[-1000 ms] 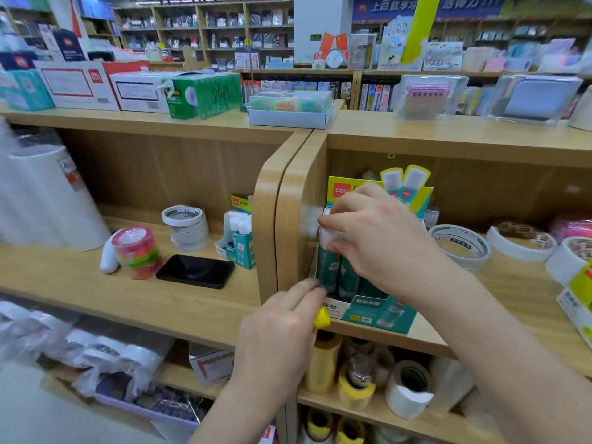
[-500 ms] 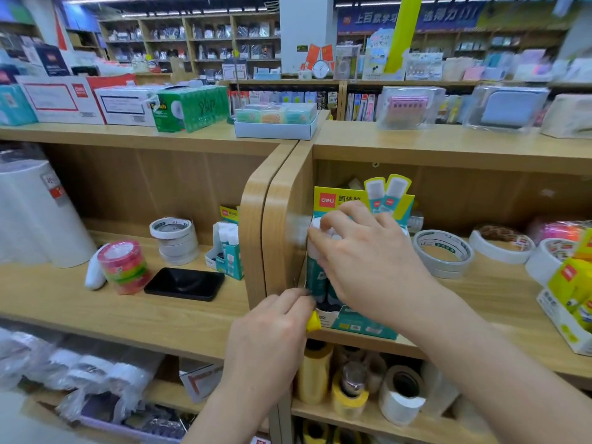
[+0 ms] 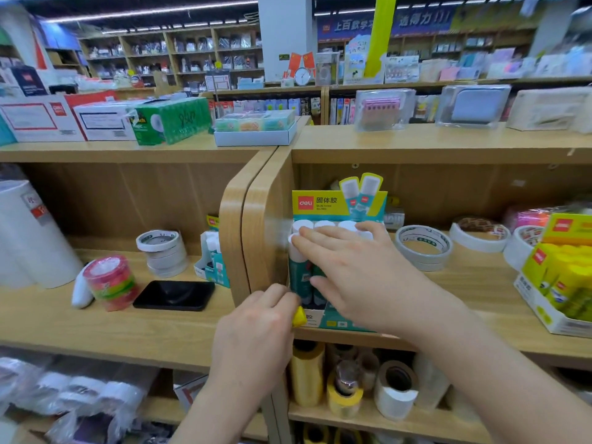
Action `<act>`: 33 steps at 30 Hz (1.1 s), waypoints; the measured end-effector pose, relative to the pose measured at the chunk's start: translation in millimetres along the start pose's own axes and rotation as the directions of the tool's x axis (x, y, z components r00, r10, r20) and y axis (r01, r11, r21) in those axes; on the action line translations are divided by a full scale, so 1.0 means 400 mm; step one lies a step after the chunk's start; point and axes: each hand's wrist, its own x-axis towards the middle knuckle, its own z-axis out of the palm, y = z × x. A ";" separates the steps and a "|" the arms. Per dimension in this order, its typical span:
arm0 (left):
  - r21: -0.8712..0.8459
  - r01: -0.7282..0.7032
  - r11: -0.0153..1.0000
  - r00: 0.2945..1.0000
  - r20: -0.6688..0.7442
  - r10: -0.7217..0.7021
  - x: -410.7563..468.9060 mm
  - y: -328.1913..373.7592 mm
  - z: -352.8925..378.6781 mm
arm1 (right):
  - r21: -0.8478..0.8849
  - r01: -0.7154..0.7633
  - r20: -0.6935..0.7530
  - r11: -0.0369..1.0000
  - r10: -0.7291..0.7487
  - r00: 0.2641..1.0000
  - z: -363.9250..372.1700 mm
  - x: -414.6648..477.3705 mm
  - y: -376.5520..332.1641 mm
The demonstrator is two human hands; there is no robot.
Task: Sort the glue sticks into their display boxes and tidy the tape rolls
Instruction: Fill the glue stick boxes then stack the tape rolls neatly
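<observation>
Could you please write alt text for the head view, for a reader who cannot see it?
A person's right hand lies flat on the white caps of teal glue sticks standing in a Deli display box on a wooden shelf, while the left hand holds a small yellow object beside it.

Yellow item (image 3: 299, 316) mostly hidden inside the curled left hand (image 3: 256, 331)

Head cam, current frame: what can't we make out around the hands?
Head view:
Yellow item in left hand: fingers cover all but a tip.
Glue sticks in teal box: right hand covers most, count unclear.
Yellow box: cut by right edge.
Back shelves: blurred, labels unreadable.
</observation>
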 end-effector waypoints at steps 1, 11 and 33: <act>0.007 0.008 1.000 1.000 0.000 -0.008 0.002 0.002 0.000 | 0.060 -0.001 -0.001 0.998 0.001 1.000 -0.005 -0.008 0.009; 0.096 0.215 0.972 0.974 0.058 -0.221 -0.014 0.059 0.039 | 0.679 -0.117 -0.086 0.724 0.237 0.968 0.097 -0.135 0.152; -0.555 0.381 0.739 0.898 0.034 -0.438 0.216 0.493 0.126 | 0.793 -0.234 0.171 0.563 0.163 0.972 0.165 0.084 0.458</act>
